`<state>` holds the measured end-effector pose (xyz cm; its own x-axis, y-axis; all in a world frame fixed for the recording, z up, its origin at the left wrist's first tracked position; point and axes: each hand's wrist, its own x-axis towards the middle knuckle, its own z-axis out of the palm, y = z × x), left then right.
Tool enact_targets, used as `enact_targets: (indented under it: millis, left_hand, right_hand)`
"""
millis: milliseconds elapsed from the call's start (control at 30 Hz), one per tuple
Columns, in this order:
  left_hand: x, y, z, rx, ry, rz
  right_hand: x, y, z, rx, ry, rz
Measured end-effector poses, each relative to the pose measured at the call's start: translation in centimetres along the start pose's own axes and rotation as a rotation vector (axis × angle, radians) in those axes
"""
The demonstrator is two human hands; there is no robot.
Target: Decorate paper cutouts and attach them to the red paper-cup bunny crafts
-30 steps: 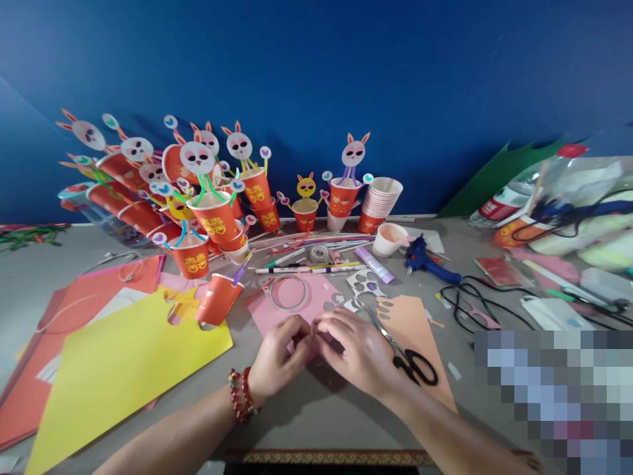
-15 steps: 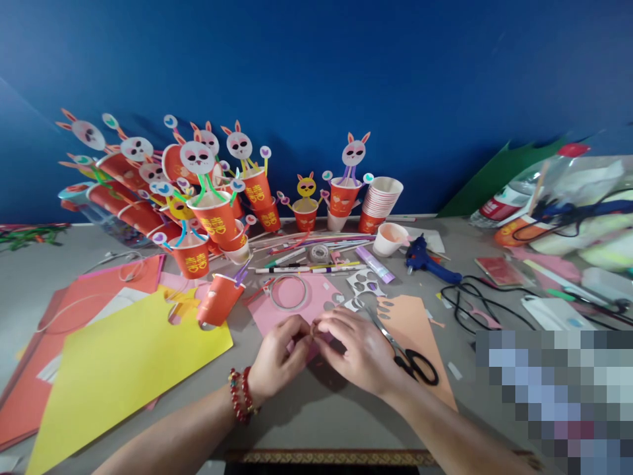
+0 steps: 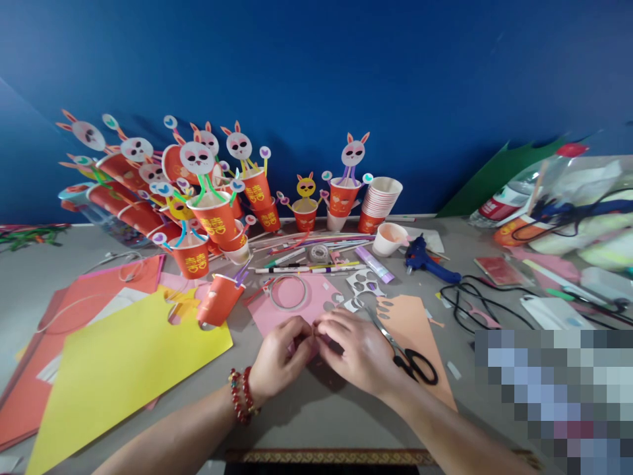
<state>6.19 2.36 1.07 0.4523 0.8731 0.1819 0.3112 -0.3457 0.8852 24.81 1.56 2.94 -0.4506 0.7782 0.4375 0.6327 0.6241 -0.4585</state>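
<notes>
My left hand (image 3: 284,356) and my right hand (image 3: 352,346) meet fingertip to fingertip at the near edge of a pink paper sheet (image 3: 309,297). Both are closed in a pinch around something tiny between them; the fingers hide most of it, and I cannot make out its kind. Beside my right wrist lie scissors (image 3: 418,366) with black handles, partly on a peach paper sheet (image 3: 413,316) with notches cut from its edge. Just beyond my fingers are a white card with round holes (image 3: 364,284) and a ring of thin pale wire (image 3: 288,291).
Red paper cups (image 3: 212,218) with rabbit faces crowd the back left. A cup stack (image 3: 380,204), a blue glue gun (image 3: 430,259) and a glue stick (image 3: 374,264) lie behind my hands. Yellow paper (image 3: 133,356) covers the left; black cable (image 3: 475,297) coils at right.
</notes>
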Motion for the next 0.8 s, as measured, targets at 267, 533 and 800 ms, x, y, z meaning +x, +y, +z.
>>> enact_targets:
  millis: [267, 533, 800]
  left_hand:
    - [-0.02, -0.15, 0.07, -0.011, 0.000, 0.015]
    - [-0.01, -0.27, 0.14, -0.001, 0.015, 0.000]
    - [-0.06, -0.19, 0.09, 0.014, 0.006, 0.006]
  right_hand:
    - [-0.05, 0.23, 0.05, -0.013, -0.054, 0.032]
    - [-0.07, 0.40, 0.09, 0.091, -0.017, 0.062]
    - [-0.02, 0.00, -0.02, 0.053, -0.044, 0.064]
